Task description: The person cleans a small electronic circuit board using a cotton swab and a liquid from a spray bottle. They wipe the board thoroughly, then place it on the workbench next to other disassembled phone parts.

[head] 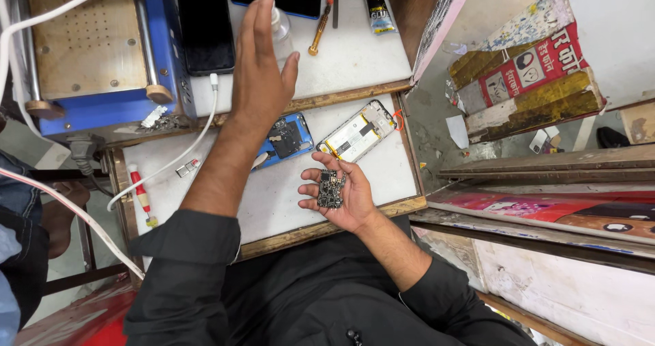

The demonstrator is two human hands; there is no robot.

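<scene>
The right hand (339,196) lies palm up, fingers loosely curled, its grip cradling a small dark circuit board (331,188) in the palm. Just beyond that grip an opened phone (358,133) lies on the bench (273,196), with a blue phone shell (286,140) beside it. The left hand (263,73) is raised, its grip spread flat and empty, close to a clear bottle (281,32) and a dark phone (205,25).
</scene>
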